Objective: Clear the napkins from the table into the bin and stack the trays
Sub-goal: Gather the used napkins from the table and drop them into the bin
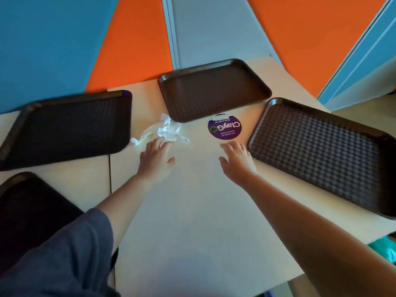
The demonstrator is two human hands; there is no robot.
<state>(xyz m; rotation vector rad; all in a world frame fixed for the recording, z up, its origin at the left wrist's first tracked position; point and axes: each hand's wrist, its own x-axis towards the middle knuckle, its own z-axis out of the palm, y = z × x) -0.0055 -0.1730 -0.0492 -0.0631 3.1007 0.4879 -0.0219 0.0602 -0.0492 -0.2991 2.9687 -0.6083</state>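
Orange, blue and grey panels are filling the floor (132, 39) beyond a pale table (192, 211), and a seam (110, 174) is running down the table's left part. Four dark brown trays are lying flat on it, all apart from one another. The far tray (214, 88) is sitting at the back edge, the right tray (321, 155) is angling along the right side, the left tray (68, 127) is lying across the seam's far end, and the near tray (32, 215) is poking in at the lower left, partly hidden by a grey sleeve (70, 260).

A crumpled white napkin (165, 131) is lying on the table between the left tray and the far tray, just in front of the far tray's near-left corner. A round purple sticker (225, 128) is sitting on the table just to the napkin's right, its top tucked against the far tray's rim.

Both arms are reaching forward. The left hand (155, 159) is spread, palm down, fingertips (159, 142) right at the napkin's near edge; whether they are touching it, I cannot tell. The right hand (236, 161) is spread too, palm down, holding nothing, hovering just below the sticker and beside the right tray's near-left rim.
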